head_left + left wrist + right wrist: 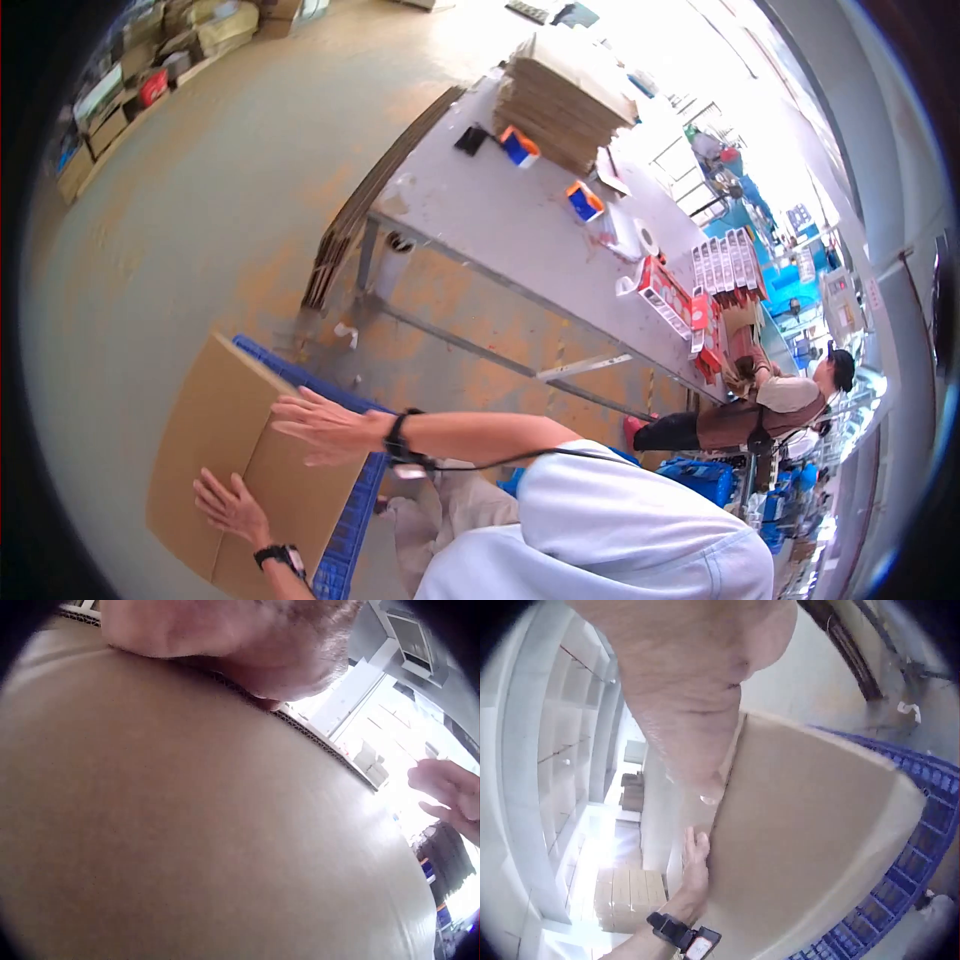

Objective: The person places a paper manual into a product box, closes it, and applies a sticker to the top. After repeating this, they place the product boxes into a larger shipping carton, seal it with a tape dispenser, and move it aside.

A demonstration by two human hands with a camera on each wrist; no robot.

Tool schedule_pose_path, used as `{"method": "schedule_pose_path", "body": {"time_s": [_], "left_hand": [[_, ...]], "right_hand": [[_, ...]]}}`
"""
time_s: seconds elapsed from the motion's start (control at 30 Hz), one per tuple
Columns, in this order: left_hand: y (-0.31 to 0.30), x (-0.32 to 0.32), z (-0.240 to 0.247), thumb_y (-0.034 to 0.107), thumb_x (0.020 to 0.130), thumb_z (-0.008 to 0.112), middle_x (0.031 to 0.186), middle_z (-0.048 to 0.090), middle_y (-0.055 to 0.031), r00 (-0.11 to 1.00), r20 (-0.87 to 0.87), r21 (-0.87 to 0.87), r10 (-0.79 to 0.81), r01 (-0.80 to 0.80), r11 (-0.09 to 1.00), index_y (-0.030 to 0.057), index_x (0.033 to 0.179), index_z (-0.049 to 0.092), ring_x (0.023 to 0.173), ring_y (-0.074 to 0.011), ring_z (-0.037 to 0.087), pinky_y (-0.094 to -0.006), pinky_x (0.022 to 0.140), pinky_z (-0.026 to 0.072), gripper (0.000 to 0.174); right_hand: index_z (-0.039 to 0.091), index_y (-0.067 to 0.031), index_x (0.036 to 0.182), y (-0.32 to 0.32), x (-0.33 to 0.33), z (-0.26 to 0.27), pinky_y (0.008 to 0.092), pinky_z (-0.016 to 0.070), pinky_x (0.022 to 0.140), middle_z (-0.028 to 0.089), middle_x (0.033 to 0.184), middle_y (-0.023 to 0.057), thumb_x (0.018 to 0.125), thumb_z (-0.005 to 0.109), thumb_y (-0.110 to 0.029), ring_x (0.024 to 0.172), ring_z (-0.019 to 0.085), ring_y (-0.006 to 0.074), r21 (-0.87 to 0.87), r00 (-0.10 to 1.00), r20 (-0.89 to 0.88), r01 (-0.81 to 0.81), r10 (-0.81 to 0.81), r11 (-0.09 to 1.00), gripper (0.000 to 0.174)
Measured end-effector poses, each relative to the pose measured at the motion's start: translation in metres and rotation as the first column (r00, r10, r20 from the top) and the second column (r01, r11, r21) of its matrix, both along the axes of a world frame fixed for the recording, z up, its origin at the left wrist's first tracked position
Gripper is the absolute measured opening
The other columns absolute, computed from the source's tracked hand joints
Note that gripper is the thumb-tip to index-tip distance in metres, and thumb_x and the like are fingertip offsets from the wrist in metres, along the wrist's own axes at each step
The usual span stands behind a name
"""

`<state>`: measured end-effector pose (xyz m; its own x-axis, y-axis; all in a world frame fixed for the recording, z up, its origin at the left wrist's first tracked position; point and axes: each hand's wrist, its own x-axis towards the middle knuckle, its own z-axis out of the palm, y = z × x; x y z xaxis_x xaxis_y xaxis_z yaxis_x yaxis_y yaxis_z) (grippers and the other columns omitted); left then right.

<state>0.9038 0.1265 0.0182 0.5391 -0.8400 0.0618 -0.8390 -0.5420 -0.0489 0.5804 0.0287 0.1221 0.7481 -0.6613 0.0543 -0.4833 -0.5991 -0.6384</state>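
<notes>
A large brown cardboard box (215, 420) lies on a blue plastic lattice base (347, 530), with a seam across its top. My left hand (235, 510) rests on the cardboard beside the seam, fingers spread. In the left wrist view that hand (232, 637) is at a corrugated edge of the cardboard (187, 825). Fingers extended, my right hand (330, 425) is over the side nearer the table; whether it touches is unclear. The right wrist view shows the right hand (690, 697) large above the seam and the left hand (696, 874) further along it.
A long table (480, 215) bears a cardboard stack (560, 105), two blue-orange tape dispensers (520, 147) and red-white boxes (665, 295). Flat cardboard sheets (345, 230) lean on its end. A person (740, 415) stands at its far side. Cartons (105, 130) lie beyond the floor.
</notes>
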Motion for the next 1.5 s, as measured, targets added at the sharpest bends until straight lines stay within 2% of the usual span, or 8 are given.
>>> {"method": "schedule_pose_path", "body": {"time_s": [0.2, 0.33, 0.53, 0.7, 0.8, 1.03, 1.13, 1.5], "left_hand": [[-0.001, 0.026, -0.007, 0.057, 0.108, 0.045, 0.175, 0.024, -0.0065, 0.999, 0.032, 0.115, 0.016, -0.020, 0.993, 0.0288, 0.168, 0.025, 0.158, -0.0373, 0.024, -0.0587, 0.125, 0.0226, 0.070], [-0.007, 0.037, -0.004, 0.056, 0.111, 0.037, 0.176, 0.020, -0.0081, 0.990, -0.105, 0.115, 0.091, -0.079, 0.990, 0.0253, 0.169, 0.023, 0.160, -0.0359, 0.018, -0.0521, 0.129, 0.0149, 0.068], [-0.027, -0.031, 0.039, 0.063, 0.108, 0.039, 0.176, 0.015, -0.0170, 0.948, -0.233, 0.324, 0.218, -0.136, 0.936, 0.0050, 0.168, 0.020, 0.161, -0.0375, 0.013, -0.0505, 0.131, 0.0047, 0.085], [-0.050, -0.087, 0.062, 0.061, 0.107, 0.041, 0.176, 0.006, -0.0194, 0.919, -0.315, 0.217, 0.239, -0.175, 0.960, 0.0093, 0.169, 0.015, 0.163, -0.0364, 0.001, -0.0496, 0.131, 0.0025, 0.085], [-0.038, -0.071, 0.043, 0.064, 0.106, 0.041, 0.175, 0.010, -0.0221, 0.930, -0.236, 0.211, 0.281, -0.233, 0.949, 0.0189, 0.171, 0.011, 0.162, -0.0400, 0.004, -0.0552, 0.130, 0.0071, 0.084], [-0.020, -0.044, -0.003, 0.064, 0.104, 0.045, 0.175, 0.013, -0.0230, 0.989, -0.035, 0.202, 0.146, -0.136, 0.970, 0.0192, 0.170, 0.015, 0.161, -0.0421, 0.010, -0.0574, 0.129, 0.0088, 0.085], [-0.043, -0.094, 0.036, 0.066, 0.100, 0.049, 0.174, 0.013, -0.0247, 0.940, -0.187, 0.160, 0.285, -0.257, 0.953, 0.0176, 0.169, 0.021, 0.161, -0.0445, 0.007, -0.0603, 0.129, 0.0087, 0.089], [-0.009, -0.062, 0.054, 0.044, 0.095, 0.065, 0.164, 0.037, -0.0164, 0.944, -0.324, -0.402, 0.060, -0.195, 0.895, 0.0170, 0.148, 0.058, 0.154, -0.0438, 0.026, -0.0705, 0.121, 0.0165, 0.060]], "right_hand": [[0.051, -0.0049, 0.149, 0.013, -0.320, 0.005, 0.0483, 0.0411, 0.118, 0.054, 0.149, 0.0218, 0.089, 0.079, -0.031, 0.139, 0.050, 0.0400, 0.119, 0.842, -0.092, 0.540, -0.532, 0.833, 0.071], [0.039, -0.0025, 0.158, -0.042, -0.601, -0.059, 0.0485, 0.0381, 0.121, 0.045, 0.159, 0.0260, 0.091, 0.073, -0.050, 0.147, 0.045, 0.0418, -0.047, 0.374, -0.310, 0.912, -0.874, 0.406, 0.089], [0.040, -0.0051, 0.156, -0.142, -0.886, -0.018, 0.0473, 0.0443, 0.100, 0.055, 0.136, 0.0221, 0.093, 0.072, -0.046, 0.121, 0.054, 0.0340, -0.470, 0.031, -0.392, 0.852, -0.919, 0.229, 0.082], [0.046, -0.0061, 0.150, -0.215, -1.101, -0.140, 0.0381, 0.0560, 0.067, 0.072, 0.101, 0.0101, 0.095, 0.075, -0.040, 0.080, 0.068, 0.0208, 0.379, 0.216, -0.029, 0.906, -0.976, 0.189, 0.071], [0.041, -0.0112, 0.155, -0.229, -1.011, -0.098, 0.0494, 0.0498, 0.104, 0.064, 0.137, 0.0245, 0.098, 0.070, -0.026, 0.120, 0.065, 0.0396, -0.489, -0.020, -0.436, 0.845, -0.900, 0.218, 0.066], [0.039, -0.0102, 0.158, -0.166, -0.899, -0.072, 0.0437, 0.0411, 0.114, 0.054, 0.149, 0.0163, 0.107, 0.055, -0.013, 0.135, 0.053, 0.0295, -0.044, 0.376, -0.065, 0.924, -0.924, 0.379, 0.054], [0.043, -0.0020, 0.155, -0.149, -0.847, -0.060, 0.0421, 0.0333, 0.122, 0.048, 0.157, 0.0167, 0.109, 0.055, -0.019, 0.145, 0.046, 0.0307, -0.285, 0.610, -0.156, 0.726, -0.777, 0.626, 0.050], [0.064, -0.0008, 0.123, -0.036, -0.219, 0.081, 0.0390, 0.0508, 0.093, 0.068, 0.112, 0.0164, 0.106, 0.055, -0.015, 0.103, 0.066, 0.0293, 0.036, 0.976, -0.082, 0.207, -0.204, 0.978, 0.024]]}}
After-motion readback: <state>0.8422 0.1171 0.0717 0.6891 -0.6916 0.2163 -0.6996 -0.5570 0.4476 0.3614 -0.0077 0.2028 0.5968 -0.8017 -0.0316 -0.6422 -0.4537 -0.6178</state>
